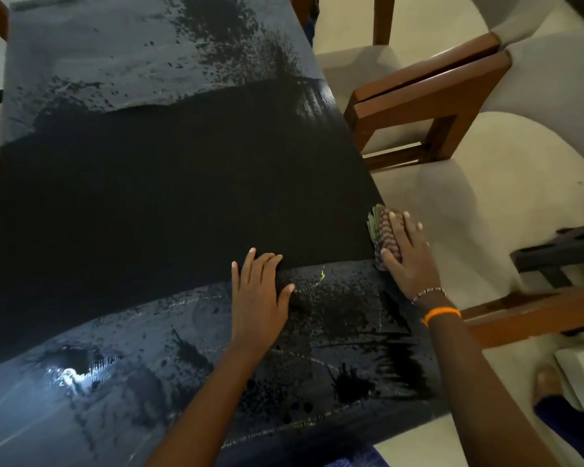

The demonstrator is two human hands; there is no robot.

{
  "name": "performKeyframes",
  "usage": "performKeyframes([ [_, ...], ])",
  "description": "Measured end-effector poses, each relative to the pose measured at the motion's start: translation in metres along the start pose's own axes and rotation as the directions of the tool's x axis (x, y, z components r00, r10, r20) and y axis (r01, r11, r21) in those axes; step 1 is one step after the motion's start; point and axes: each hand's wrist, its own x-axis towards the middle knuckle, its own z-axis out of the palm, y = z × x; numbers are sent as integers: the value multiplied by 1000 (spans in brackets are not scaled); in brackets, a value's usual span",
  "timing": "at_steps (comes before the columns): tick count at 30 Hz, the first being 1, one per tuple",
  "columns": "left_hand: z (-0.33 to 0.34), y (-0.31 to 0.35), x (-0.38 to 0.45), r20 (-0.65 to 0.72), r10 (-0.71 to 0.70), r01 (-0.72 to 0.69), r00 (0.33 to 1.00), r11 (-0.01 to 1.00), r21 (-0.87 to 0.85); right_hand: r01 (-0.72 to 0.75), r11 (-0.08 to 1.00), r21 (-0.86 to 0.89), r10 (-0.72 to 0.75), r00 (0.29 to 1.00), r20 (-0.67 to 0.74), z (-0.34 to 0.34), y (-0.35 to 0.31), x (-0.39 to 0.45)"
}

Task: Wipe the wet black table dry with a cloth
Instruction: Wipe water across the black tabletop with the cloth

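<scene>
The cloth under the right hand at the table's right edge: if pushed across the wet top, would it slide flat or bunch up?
The cloth looks soft and floppy: it lies folded in layers under the right hand, so it would probably bunch unless pressed flat. It is likely light. On the black table, whose near part looks wet, it should glide easily.

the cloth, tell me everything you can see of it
The cloth is a folded, bunched rag with a dark-and-light zigzag weave and a greenish edge. It lies at the black table's right edge, pressed flat under the right hand, whose fingers spread over it. Most of it is hidden beneath the palm.
</scene>
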Motion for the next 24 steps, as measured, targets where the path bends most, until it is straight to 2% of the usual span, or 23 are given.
performKeyframes([
  [3,1,3,2,-5,24,-24,1000,999,23,9,981,-192,-11,1000,-9,0,-1,-35],
  [5,0,4,2,-11,45,-45,999,999,29,6,969,-246,-6,1000,4,-2,-6,-37],
  [11,2,7,-6,13,50,-50,999,998,38,31,983,-183,-18,997,70,-4,-37,46],
  [16,2,12,-18,7,-32,32,999,999,-35,45,985,-166,-33,997,72,-3,-59,96],
  [21,1,16,-23,21,-44,45,999,998,-47,96,966,-241,-89,995,40,4,-47,54],
  [24,2,15,-28,33,-39,41,999,998,-47,74,963,-260,-76,997,3,5,-36,9],
])
